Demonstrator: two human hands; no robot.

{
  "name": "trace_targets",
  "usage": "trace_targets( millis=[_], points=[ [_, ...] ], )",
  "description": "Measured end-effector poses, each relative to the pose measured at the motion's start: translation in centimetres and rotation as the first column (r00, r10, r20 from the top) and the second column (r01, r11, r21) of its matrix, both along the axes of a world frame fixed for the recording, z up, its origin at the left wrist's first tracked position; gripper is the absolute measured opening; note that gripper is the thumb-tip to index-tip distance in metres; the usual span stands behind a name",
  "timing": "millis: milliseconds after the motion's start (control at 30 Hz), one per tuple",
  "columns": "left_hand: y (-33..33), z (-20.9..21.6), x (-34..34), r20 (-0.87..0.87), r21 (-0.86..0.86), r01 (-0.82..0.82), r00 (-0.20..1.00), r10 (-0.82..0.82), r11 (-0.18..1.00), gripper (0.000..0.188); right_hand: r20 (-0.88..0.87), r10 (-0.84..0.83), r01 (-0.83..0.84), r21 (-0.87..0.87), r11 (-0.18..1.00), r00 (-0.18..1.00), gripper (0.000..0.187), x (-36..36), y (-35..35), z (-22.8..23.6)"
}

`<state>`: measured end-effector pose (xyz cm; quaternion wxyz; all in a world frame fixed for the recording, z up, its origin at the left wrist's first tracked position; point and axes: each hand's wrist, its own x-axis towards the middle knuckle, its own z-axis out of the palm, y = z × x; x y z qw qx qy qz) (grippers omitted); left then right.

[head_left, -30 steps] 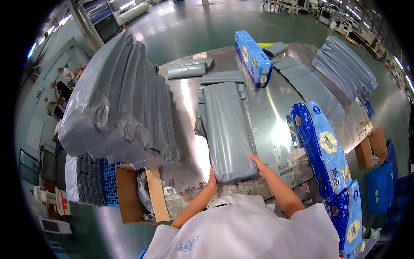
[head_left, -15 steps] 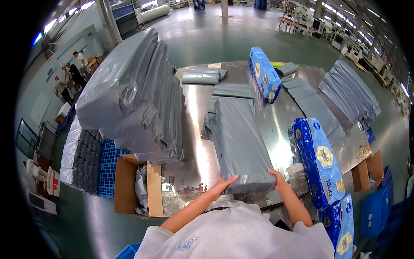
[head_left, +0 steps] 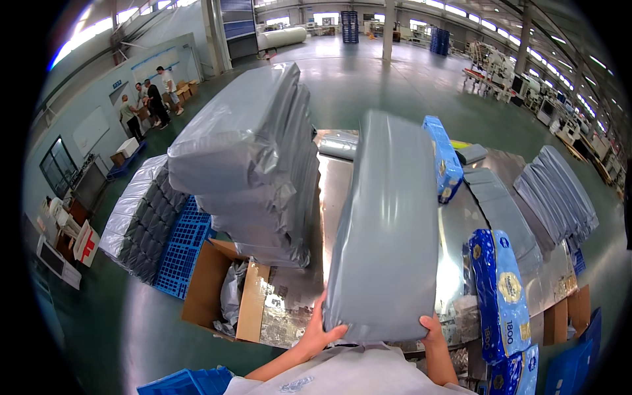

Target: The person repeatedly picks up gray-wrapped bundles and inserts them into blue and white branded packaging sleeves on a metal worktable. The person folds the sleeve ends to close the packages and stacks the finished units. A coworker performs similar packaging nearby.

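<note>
Since the earlier frame, the long grey package (head_left: pixel 388 224) has been raised toward the camera, and both hands have moved with it. We find the left hand (head_left: pixel 317 334) grasping its near left corner, thumb laid on the upper face and fingers along the side. We find the right hand (head_left: pixel 433 329) grasping the near right corner, thumb at the edge. We place the package over the metal table (head_left: pixel 283 322), just in front of the white shirt (head_left: pixel 368 368); we cannot tell whether its underside touches anything. To its left we record a tall grey stack (head_left: pixel 263 164) and an open cardboard box (head_left: pixel 199 293) with grey plastic inside. To its right we record an upright blue pack (head_left: pixel 444 164), flat grey bags (head_left: pixel 501 207) and, nearer, a larger blue pack (head_left: pixel 503 289)
</note>
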<state>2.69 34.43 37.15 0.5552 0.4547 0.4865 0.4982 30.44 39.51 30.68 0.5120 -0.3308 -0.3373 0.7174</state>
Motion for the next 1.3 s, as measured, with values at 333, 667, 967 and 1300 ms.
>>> trace_targets(
  millis=[333,667,967,1300],
  points=[
    [7.1,16.4,-12.6,0.040,0.688,-0.359,0.886,0.461,0.631,0.106,-0.008,0.228,-0.193,0.507,0.840,0.974,0.047,-15.8,10.5,23.2],
    [13.1,20.4,-31.1,0.312,0.514,-0.657,0.742,0.594,0.551,0.068,0.310,-0.018,-0.234,0.752,0.617,0.951,0.084,-33.7,17.6,27.5],
    [13.2,10.5,-16.6,0.175,0.984,0.096,-0.666,0.725,-0.150,0.032,0.586,-0.224,-0.417,0.750,0.514,0.778,0.059,-21.9,14.7,4.2],
    [29.1,-19.8,-1.0,-0.724,0.371,0.325,0.688,0.052,0.870,0.036,0.836,-0.499,0.024,0.518,0.855,-0.228,0.057,17.3,10.7,-15.9]
  ],
)
